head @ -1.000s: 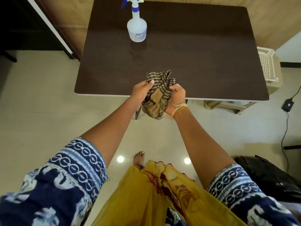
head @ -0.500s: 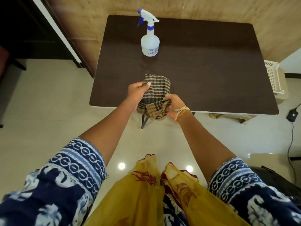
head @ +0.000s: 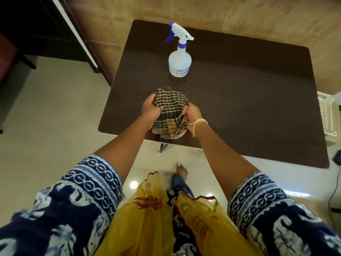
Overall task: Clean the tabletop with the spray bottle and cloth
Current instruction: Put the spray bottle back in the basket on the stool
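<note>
A striped brown and dark cloth is bunched over the near edge of the dark brown tabletop. My left hand grips its left side and my right hand grips its right side. Beyond the cloth, toward the table's far edge, a white spray bottle with a blue and white trigger head stands upright, untouched.
A white slatted plastic crate stands on the floor right of the table. A dark cabinet fills the far left. A black cable and adapter lie on the floor at right. My foot is under the table's near edge.
The view has tilted up and closer to the table. Both hands have carried the cloth forward from in front of the edge to over the tabletop and spread it wider.
</note>
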`<state>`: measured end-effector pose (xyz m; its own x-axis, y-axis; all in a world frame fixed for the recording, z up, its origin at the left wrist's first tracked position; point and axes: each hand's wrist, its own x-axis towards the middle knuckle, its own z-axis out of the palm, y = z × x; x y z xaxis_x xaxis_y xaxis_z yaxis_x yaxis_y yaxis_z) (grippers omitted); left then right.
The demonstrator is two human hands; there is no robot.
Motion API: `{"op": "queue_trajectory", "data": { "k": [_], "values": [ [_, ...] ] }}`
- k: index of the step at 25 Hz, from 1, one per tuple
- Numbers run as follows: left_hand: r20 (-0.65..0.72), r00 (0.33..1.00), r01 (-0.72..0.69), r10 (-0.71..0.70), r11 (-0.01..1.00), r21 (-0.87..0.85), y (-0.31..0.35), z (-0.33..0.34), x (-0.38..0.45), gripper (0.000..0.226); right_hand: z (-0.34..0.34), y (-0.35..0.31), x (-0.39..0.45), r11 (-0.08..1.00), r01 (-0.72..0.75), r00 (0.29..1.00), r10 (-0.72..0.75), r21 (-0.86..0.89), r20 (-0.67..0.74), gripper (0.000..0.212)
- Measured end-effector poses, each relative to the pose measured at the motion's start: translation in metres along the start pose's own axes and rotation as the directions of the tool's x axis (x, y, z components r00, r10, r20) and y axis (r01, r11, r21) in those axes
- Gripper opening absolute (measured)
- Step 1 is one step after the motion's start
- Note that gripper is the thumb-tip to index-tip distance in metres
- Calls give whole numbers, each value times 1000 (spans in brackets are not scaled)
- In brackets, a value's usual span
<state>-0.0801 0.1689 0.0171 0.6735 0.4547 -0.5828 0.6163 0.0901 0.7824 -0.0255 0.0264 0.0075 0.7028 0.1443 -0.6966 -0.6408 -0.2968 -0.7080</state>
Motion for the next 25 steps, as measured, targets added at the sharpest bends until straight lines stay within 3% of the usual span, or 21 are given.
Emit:
{"op": "queue_trajectory", "data": {
  "k": [3,6,10,14,17,21,25],
  "values": [
    [9,999,-48,47,986,162,7,5,24,61,-8,-20,27,967,40,999,-44,-250,-12,46],
    [-14,995,-89,103,913,398,18,9,42,65,-25,-40,49,819,55,996,-86,-571,-28,42],
    [-57,986,-109,155,869,482,57,21,62,63,-35,-95,77,824,234,949,-310,-517,-64,51],
    [-54,983,-128,175,866,483,99,36,80,64,-26,-142,103,726,438,877,-475,-530,73,64],
    [-17,968,-215,252,859,465,116,45,89,54,-19,-156,119,716,491,864,-475,-496,170,66],
    [9,961,-246,277,838,487,118,48,93,52,-19,-158,123,754,483,870,-471,-445,146,51],
    [21,959,-257,283,838,482,114,41,81,55,-28,-144,106,661,523,836,-520,-538,174,42]
  ]
}}
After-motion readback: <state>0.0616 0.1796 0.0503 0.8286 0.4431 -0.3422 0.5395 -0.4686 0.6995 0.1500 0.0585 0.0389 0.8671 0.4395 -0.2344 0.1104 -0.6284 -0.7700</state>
